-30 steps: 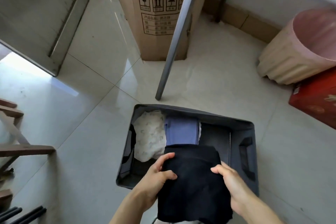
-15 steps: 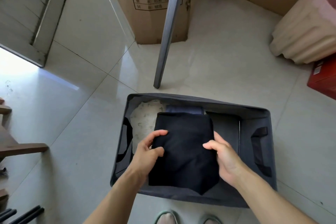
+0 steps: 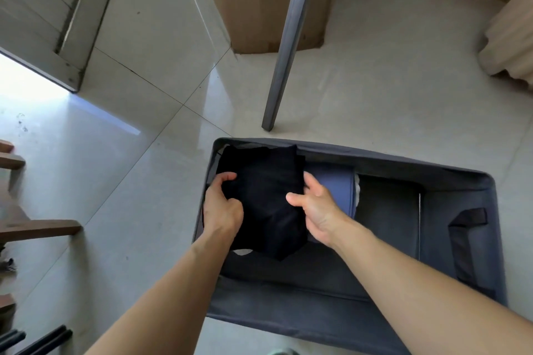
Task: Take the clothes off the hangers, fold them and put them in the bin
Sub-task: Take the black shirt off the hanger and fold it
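Your left hand point(image 3: 222, 207) grips the left edge of the folded black garment point(image 3: 265, 199), fingers curled over it, while your right hand point(image 3: 317, 210) holds its right edge, thumb out over the cloth. The garment lies in the left end of the grey fabric bin point(image 3: 461, 181), just beside a folded blue garment point(image 3: 334, 190). A grey pole point(image 3: 288, 46) stands on the tiled floor point(image 3: 144, 181) beyond the bin

folded garment point(image 3: 265, 196): black | second garment point(image 3: 336, 186): blue-purple | fabric bin point(image 3: 461, 179): dark grey | cardboard box point(image 3: 259, 17): brown | floor tiles point(image 3: 144, 46): glossy off-white
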Demonstrator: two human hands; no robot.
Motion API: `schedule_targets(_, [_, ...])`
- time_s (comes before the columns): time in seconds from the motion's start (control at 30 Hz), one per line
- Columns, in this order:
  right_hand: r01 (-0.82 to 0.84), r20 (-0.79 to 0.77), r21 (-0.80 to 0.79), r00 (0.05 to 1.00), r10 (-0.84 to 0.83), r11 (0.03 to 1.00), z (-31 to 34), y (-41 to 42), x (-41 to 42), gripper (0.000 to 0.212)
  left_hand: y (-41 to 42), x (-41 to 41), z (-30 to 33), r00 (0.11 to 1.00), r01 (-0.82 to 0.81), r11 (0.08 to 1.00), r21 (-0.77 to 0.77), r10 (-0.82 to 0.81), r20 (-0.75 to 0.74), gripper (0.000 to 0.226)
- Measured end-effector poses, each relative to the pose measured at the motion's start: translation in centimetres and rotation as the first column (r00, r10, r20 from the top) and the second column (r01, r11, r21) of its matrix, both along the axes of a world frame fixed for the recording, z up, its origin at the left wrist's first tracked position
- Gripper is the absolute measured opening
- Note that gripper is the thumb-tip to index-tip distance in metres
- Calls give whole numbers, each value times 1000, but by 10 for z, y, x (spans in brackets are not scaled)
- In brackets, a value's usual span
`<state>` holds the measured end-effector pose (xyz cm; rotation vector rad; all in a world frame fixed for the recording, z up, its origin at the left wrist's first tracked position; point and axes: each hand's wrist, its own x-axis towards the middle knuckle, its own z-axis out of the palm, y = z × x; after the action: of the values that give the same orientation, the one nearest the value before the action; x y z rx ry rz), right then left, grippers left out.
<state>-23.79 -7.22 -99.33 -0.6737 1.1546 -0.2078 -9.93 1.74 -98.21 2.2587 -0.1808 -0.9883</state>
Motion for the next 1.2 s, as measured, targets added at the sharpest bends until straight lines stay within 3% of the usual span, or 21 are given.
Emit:
schedule_targets(0.07, [-18, -119, -40, 993, 13, 999, -15, 4, 4, 54, 0, 2, -13, 1000, 15, 1000, 17, -15, 6, 72])
schedule_targets(0.13, [-136, -309, -148, 947, 84, 980, -23, 9, 6, 51, 1, 5, -24, 998, 55, 996, 67, -56, 17, 73])
schedule_targets(0.23, [-457, -637, -303, 750, 179, 836, -25, 11, 10, 32, 6, 6, -37, 986, 151, 980, 133, -159, 52, 74])
schedule_targets(0.33, [-577, -724, -256, 646, 241, 775, -22, 8, 13, 24, 6, 8, -39, 962, 245, 951, 188, -262, 73, 72])
schedule_targets(0.6, [-536, -712, -254, 667, 219, 805, 23, 7, -10, 21, -6, -12, 21, 949, 305, 926, 223, -314, 5, 64])
schedule_targets(0.77, [-393, -612, -236, 770, 178, 889, 88, 14, -32, 26, -13, -36, 85, 966, 248, 962, 115, -236, -103, 44])
schedule_targets(0.97, [-195, -415, -168, 903, 110, 966, 223, 12, -63, 17, -27, -61, 208, 942, 166, 984, -71, -179, -284, 30])
schedule_targets(1.2, [-35, -286, -273, 957, -47, 961, 413, -11, -88, 17, -43, -85, 414, 896, 55, 958, -283, -172, -410, 19])
